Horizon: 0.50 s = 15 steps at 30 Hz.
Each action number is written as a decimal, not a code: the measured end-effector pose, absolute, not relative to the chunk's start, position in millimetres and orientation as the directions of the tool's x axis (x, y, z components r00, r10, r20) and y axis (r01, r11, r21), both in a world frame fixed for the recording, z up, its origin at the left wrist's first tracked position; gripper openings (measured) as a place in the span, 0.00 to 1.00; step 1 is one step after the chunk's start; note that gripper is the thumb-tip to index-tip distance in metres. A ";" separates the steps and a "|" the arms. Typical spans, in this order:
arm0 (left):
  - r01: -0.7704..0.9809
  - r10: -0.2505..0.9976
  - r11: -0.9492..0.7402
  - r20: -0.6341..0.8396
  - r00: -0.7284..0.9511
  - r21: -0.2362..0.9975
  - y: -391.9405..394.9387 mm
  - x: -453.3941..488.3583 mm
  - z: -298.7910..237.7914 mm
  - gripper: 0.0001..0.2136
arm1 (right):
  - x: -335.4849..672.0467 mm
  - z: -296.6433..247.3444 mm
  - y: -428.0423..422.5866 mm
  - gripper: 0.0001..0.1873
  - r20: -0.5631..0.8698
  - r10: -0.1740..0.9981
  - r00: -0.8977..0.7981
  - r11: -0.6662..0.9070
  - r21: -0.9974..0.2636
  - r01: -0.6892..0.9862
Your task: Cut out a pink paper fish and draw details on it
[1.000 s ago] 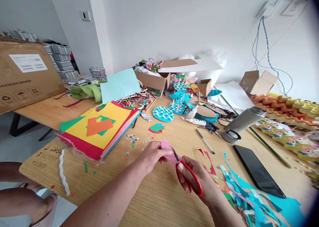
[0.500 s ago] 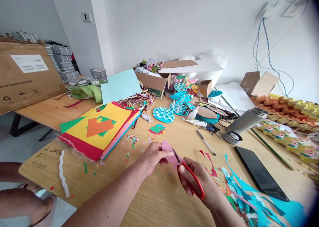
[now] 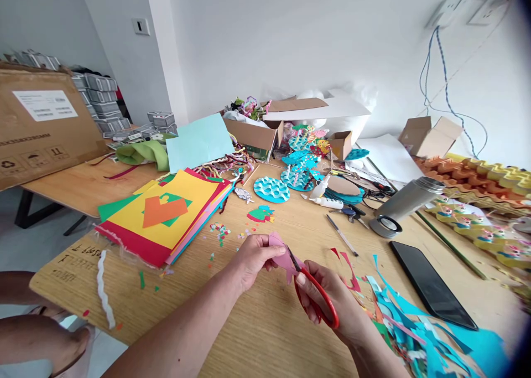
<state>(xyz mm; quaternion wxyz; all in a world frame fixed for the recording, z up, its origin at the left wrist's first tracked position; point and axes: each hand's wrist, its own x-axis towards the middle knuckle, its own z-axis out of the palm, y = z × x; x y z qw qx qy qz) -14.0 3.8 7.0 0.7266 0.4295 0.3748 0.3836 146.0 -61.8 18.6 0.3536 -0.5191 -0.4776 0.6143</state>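
Note:
My left hand (image 3: 258,260) pinches a small piece of pink paper (image 3: 277,242) between thumb and fingers, above the middle of the table. Red-handled scissors (image 3: 327,306) are in my right hand (image 3: 326,289), fingers wrapped through the loops. Their dark blades lie across the pink paper, close to my left thumb. Just beyond my hands, a green and red paper cutout (image 3: 261,214) rests on the wood. Tiny paper confetti (image 3: 219,231) is scattered to its left.
Left on the table (image 3: 249,334) lies a stack of coloured paper (image 3: 124,215). Right are a black phone (image 3: 431,284), blue paper scraps (image 3: 427,334), a pen (image 3: 342,235) and a metal flask (image 3: 409,203). Blue wavy discs (image 3: 271,190) and boxes (image 3: 251,137) stand behind.
The view has shifted slightly. My hands keep the same grips on the pink paper and the scissors, with hardly any visible movement between them.

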 end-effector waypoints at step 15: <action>-0.213 0.873 0.320 -0.200 0.444 0.923 4.1 -14.6 8.2 0.11 | 146.8 20.8 -61.8 0.26 -0.300 0.920 -0.251 -0.289 -0.954 0.082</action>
